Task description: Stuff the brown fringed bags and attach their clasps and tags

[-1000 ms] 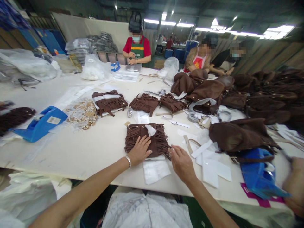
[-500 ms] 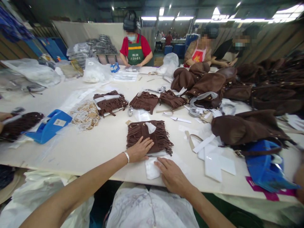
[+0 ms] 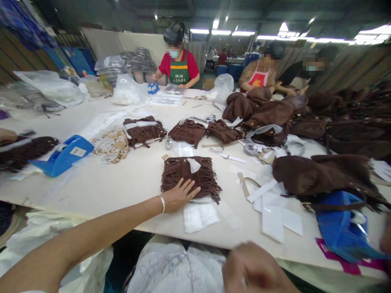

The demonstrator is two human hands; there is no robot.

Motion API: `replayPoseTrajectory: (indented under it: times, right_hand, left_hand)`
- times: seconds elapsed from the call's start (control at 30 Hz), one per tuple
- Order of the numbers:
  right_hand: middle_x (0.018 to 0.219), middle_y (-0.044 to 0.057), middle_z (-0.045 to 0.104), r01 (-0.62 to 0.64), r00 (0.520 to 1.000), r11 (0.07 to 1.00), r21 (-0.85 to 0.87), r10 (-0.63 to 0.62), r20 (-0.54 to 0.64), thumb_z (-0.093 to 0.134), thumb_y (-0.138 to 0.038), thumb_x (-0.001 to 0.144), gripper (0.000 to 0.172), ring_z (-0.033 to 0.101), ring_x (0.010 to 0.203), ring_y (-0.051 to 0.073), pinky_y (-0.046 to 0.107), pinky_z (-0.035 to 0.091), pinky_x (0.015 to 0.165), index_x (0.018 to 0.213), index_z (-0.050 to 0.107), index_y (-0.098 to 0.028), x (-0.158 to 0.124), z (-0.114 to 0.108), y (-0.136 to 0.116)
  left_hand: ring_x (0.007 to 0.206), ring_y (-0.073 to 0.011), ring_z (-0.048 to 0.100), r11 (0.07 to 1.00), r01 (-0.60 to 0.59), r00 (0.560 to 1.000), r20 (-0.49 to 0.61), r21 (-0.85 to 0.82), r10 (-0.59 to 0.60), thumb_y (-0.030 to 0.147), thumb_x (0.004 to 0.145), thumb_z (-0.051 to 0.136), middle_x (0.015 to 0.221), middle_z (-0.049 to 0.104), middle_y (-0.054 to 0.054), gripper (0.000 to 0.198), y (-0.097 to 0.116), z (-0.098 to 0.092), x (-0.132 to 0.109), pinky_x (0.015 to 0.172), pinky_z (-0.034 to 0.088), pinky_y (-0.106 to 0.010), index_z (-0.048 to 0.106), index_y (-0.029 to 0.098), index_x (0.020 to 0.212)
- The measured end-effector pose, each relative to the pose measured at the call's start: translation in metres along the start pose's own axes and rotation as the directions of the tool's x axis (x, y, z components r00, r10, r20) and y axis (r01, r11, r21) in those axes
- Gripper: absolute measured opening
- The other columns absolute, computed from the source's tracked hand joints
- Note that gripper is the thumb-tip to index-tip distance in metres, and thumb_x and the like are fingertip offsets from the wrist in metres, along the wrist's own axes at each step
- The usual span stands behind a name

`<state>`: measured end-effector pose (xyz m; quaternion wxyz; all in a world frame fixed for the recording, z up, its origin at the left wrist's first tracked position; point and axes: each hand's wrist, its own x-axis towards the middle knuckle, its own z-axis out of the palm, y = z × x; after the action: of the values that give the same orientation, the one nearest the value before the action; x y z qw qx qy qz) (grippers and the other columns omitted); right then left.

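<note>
A brown fringed bag piece (image 3: pixel 188 176) lies flat on the white table (image 3: pixel 128 183) in front of me, with a small white tag on its top. My left hand (image 3: pixel 180 194) rests flat on its lower left edge, fingers spread. A white paper sheet (image 3: pixel 200 216) sticks out from under the piece toward me. My right hand (image 3: pixel 255 269) is low at the bottom edge of the view, off the table and blurred; its fingers cannot be made out.
Further fringed pieces (image 3: pixel 187 131) lie mid-table beside a heap of brown bags (image 3: pixel 324 175) on the right. A blue tape dispenser (image 3: pixel 62 155) and cord tags (image 3: pixel 110 143) sit left. White paper strips (image 3: pixel 275 211) lie right. A blue bag (image 3: pixel 345 228) is nearby. People work across the table.
My right hand left the white sheet and pulled back off the table toward me. My left hand stayed on the fringed piece.
</note>
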<state>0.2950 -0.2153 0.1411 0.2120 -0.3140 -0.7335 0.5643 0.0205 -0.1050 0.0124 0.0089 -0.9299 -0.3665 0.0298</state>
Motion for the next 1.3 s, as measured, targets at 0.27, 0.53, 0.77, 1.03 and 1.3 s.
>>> replayPoseTrajectory:
  times: [0.27,0.53,0.77,1.03,1.3]
  right_hand:
    - [0.138,0.015,0.05,0.17,0.981,0.639,-0.75,-0.184,0.066,0.061,-0.022,0.086,0.048,0.048,0.124,0.028,0.043,0.043,0.101,0.132,0.049,-0.016,0.059,0.023,0.094]
    - [0.128,0.015,0.06,0.247,0.952,0.317,-0.916,-0.257,0.167,0.053,-0.014,0.092,0.036,0.057,0.115,0.026,0.041,0.048,0.096,0.128,0.054,-0.011,0.055,0.026,0.133]
    - [0.118,0.015,0.065,0.227,0.931,0.258,-0.939,-0.341,0.132,0.054,-0.004,0.086,0.033,0.062,0.104,0.023,0.037,0.05,0.087,0.118,0.058,-0.011,0.054,0.021,0.124]
    - [0.118,0.011,0.067,0.181,0.898,0.267,-0.947,-0.438,0.048,0.053,-0.019,0.095,0.018,0.064,0.087,0.018,0.033,0.046,0.075,0.11,0.062,-0.017,0.055,0.008,0.114]
    - [0.111,0.015,0.069,0.198,0.905,0.099,-0.975,-0.401,0.143,0.05,-0.014,0.094,0.017,0.064,0.078,0.018,0.033,0.045,0.069,0.105,0.063,-0.013,0.05,0.008,0.099]
  left_hand:
    - [0.144,-0.0346,0.018,1.0,-0.022,0.998,0.055,-0.016,0.023,0.008,0.087,0.034,0.155,0.022,-0.024,0.07,-0.004,-0.012,0.0,0.11,0.024,-0.059,0.005,0.013,0.151]
    - [0.145,-0.0284,0.019,0.993,-0.016,0.99,0.14,-0.116,0.032,0.007,0.082,0.038,0.156,0.021,-0.021,0.081,-0.013,-0.033,0.003,0.111,0.027,-0.053,-0.004,0.015,0.151]
    - [0.144,-0.0292,0.022,0.992,-0.012,0.993,0.119,-0.123,0.027,0.005,0.08,0.04,0.154,0.024,-0.023,0.082,-0.015,-0.043,0.006,0.11,0.029,-0.054,0.0,0.015,0.151]
    - [0.143,-0.0344,0.024,0.997,-0.005,0.995,0.098,-0.081,0.013,0.005,0.078,0.043,0.153,0.024,-0.027,0.084,-0.011,-0.039,0.006,0.11,0.028,-0.057,0.001,0.013,0.151]
    - [0.143,-0.0331,0.023,0.994,0.058,0.994,0.101,-0.089,-0.049,0.002,0.079,0.041,0.153,0.024,-0.026,0.085,-0.006,-0.04,0.009,0.109,0.028,-0.058,-0.001,0.016,0.151]
